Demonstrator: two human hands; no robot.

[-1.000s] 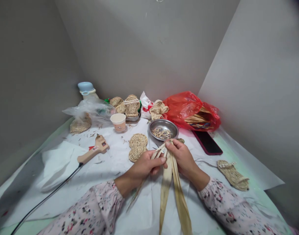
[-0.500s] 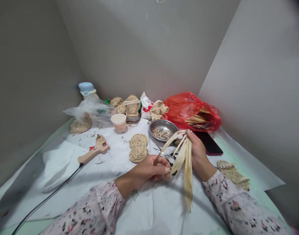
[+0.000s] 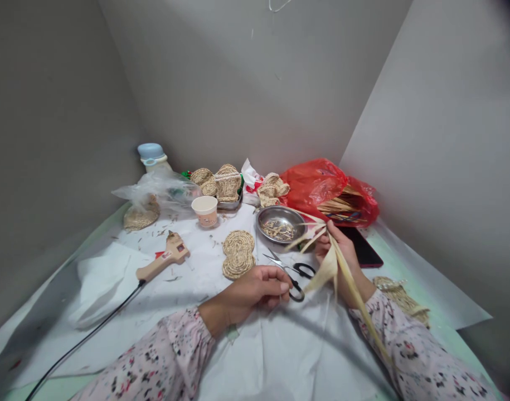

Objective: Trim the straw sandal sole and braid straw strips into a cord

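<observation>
My right hand (image 3: 342, 256) pinches a bunch of pale dried corn husk strips (image 3: 326, 267) near their gathered top. Some strips fan out to the left, and a long one trails down across the right sleeve. My left hand (image 3: 261, 289) is closed, thumb against curled fingers, lower left of the husks; whatever it may hold is too small to make out. Right beside its fingertips lie black-handled scissors (image 3: 296, 283), blades partly spread. Beyond the left hand rests a figure-eight coil of braided husk (image 3: 238, 254). A steel bowl (image 3: 263, 231) with husk scraps stands behind the scissors.
At the left lies a beige glue gun (image 3: 163, 262) with a black cord. Toward the back are a paper cup (image 3: 205, 213), a clear plastic bag (image 3: 163, 186), braided pieces (image 3: 228, 184) and a red bag (image 3: 313, 184). A phone (image 3: 365, 248) and woven piece (image 3: 403, 301) lie right.
The husk bunch has swung right and tilted, its long strip now over the right forearm. The strips have come away from my left hand, uncovering the scissors. The view has shifted slightly.
</observation>
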